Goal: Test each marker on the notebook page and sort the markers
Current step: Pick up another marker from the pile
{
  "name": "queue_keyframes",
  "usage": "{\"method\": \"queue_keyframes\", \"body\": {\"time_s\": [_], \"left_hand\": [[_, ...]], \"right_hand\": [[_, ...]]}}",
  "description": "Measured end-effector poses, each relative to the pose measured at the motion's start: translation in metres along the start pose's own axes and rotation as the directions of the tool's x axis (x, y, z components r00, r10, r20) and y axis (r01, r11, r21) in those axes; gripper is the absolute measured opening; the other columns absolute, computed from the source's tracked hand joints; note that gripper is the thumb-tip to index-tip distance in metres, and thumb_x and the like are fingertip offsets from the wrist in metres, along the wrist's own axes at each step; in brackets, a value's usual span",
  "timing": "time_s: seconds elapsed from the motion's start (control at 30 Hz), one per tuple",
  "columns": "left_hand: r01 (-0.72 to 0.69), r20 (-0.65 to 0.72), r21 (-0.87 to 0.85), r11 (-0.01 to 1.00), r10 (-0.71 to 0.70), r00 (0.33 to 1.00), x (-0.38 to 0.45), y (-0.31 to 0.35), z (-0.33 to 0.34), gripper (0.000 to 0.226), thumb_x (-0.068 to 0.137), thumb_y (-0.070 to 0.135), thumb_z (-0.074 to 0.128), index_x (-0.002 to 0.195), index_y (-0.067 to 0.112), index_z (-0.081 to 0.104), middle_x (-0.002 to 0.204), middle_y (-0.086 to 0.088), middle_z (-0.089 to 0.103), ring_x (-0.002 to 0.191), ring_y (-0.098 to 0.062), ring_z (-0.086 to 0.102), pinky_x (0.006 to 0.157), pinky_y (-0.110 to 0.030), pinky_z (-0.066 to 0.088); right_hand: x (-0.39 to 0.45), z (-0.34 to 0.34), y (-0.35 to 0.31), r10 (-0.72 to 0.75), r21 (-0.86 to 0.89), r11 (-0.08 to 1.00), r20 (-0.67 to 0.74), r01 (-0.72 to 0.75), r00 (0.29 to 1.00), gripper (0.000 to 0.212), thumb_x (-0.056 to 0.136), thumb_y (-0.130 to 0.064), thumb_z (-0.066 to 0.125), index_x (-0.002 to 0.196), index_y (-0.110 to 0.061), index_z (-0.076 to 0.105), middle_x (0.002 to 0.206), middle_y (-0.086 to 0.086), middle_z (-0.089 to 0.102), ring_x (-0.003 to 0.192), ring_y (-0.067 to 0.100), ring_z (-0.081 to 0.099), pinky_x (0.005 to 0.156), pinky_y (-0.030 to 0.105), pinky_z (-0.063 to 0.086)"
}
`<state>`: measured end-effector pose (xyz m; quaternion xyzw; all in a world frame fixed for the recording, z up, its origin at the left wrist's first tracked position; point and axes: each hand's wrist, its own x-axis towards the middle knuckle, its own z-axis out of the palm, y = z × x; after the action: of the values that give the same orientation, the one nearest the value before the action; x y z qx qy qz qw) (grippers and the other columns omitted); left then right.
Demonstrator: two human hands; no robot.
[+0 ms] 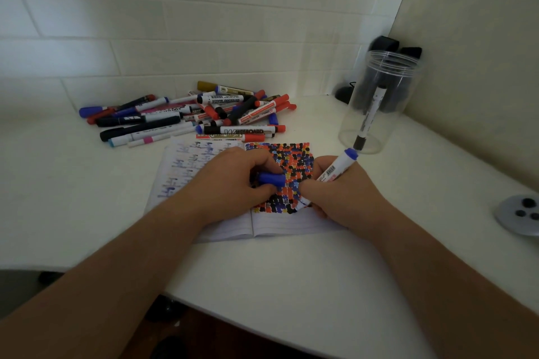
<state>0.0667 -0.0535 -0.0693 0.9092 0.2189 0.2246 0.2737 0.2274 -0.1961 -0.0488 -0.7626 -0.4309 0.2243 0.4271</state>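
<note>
An open notebook (280, 226) lies on the white table, its right page crowded with red, black and blue dots. My right hand (339, 195) grips a white marker with a blue end (339, 167), tip down on that page. My left hand (230, 181) rests on the notebook and holds the blue cap (271, 178) between thumb and fingers. Behind the notebook lies a pile of several markers (198, 114). A clear plastic jar (379, 102) at the right holds one black-tipped marker standing inside.
White tiled wall runs behind the table and a beige wall closes the right side. Dark objects (390, 46) sit behind the jar. A grey round disc with dark holes (522, 214) lies at the right edge. The table's front edge curves below my forearms.
</note>
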Motion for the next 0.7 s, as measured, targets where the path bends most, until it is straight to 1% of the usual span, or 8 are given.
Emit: {"method": "queue_keyframes", "body": {"time_s": [0.07,0.1,0.2,0.27,0.33,0.47,0.6,0.7], "left_hand": [[0.003,0.007,0.001,1.0,-0.003,1.0,0.0003,0.0006,-0.0003,0.023,0.086,0.03,0.08,0.103,0.04,0.068,0.093,0.023,0.067,0.084,0.002,0.062,0.082,-0.028,0.054],[0.005,0.01,0.001,1.0,-0.005,1.0,0.0004,0.001,-0.0003,0.023,0.086,0.029,0.08,0.103,0.041,0.068,0.093,0.023,0.067,0.084,0.002,0.062,0.082,-0.027,0.054],[0.006,0.007,0.0,1.0,-0.006,1.0,0.0,0.0017,-0.0007,0.024,0.086,0.029,0.08,0.1,0.043,0.067,0.091,0.024,0.066,0.084,0.003,0.062,0.079,-0.022,0.052],[0.004,0.005,-0.003,1.0,-0.004,1.0,-0.0006,0.002,-0.001,0.024,0.086,0.029,0.08,0.099,0.044,0.066,0.09,0.025,0.066,0.085,0.005,0.062,0.077,-0.018,0.05],[0.006,0.007,0.001,1.0,-0.006,1.0,-0.0005,0.0018,-0.0009,0.024,0.086,0.029,0.08,0.1,0.043,0.067,0.09,0.024,0.067,0.084,0.006,0.062,0.077,-0.02,0.052],[0.007,0.007,0.005,1.0,-0.007,1.0,-0.0002,0.0026,-0.0005,0.023,0.086,0.029,0.08,0.101,0.041,0.068,0.09,0.022,0.068,0.082,0.004,0.064,0.078,-0.024,0.055],[0.013,0.009,0.003,1.0,-0.013,1.0,-0.0013,0.0041,-0.0014,0.024,0.086,0.029,0.08,0.101,0.042,0.067,0.092,0.022,0.068,0.083,0.003,0.063,0.079,-0.025,0.055],[0.019,0.003,0.001,1.0,-0.019,1.0,-0.0021,0.0061,-0.0022,0.023,0.086,0.028,0.08,0.103,0.04,0.068,0.092,0.023,0.067,0.084,0.003,0.062,0.08,-0.025,0.053]], "right_hand": [[0.0009,0.0005,0.001,-0.002,-0.02,1.0,-0.014,0.001,1.0,0.029,0.083,-0.013,0.074,0.066,-0.016,0.05,0.062,0.008,0.054,0.057,0.018,0.052,0.057,0.033,0.05],[0.0014,0.0004,0.0013,-0.001,-0.017,1.0,-0.019,0.0,1.0,0.028,0.083,-0.013,0.073,0.066,-0.016,0.05,0.062,0.007,0.054,0.057,0.018,0.051,0.058,0.033,0.05],[0.0027,-0.0013,0.0012,0.01,0.063,0.998,-0.022,-0.008,1.0,0.025,0.085,-0.01,0.072,0.07,-0.012,0.053,0.061,0.009,0.057,0.049,0.014,0.052,0.049,0.024,0.048],[0.0025,-0.0023,0.0007,0.012,0.097,0.995,-0.014,-0.011,1.0,0.024,0.086,-0.009,0.072,0.071,-0.011,0.054,0.058,0.007,0.059,0.044,0.011,0.052,0.045,0.02,0.046],[0.0015,-0.0016,0.001,0.003,0.079,0.997,-0.001,-0.003,1.0,0.024,0.086,-0.01,0.073,0.071,-0.011,0.054,0.057,0.005,0.059,0.045,0.01,0.052,0.046,0.02,0.046],[0.0022,-0.0002,0.0027,0.003,0.017,1.0,0.008,-0.003,1.0,0.026,0.083,-0.012,0.074,0.069,-0.013,0.052,0.061,0.007,0.055,0.053,0.014,0.051,0.051,0.026,0.048],[0.0051,-0.0012,0.0046,0.005,0.079,0.997,-0.036,-0.002,0.999,0.023,0.085,-0.01,0.072,0.073,-0.009,0.052,0.068,0.017,0.055,0.059,0.023,0.05,0.051,0.026,0.047],[0.006,-0.0002,0.0057,0.001,0.07,0.998,-0.048,0.002,0.999,0.026,0.086,-0.011,0.071,0.071,-0.011,0.051,0.067,0.016,0.055,0.057,0.021,0.051,0.049,0.025,0.046]]}}
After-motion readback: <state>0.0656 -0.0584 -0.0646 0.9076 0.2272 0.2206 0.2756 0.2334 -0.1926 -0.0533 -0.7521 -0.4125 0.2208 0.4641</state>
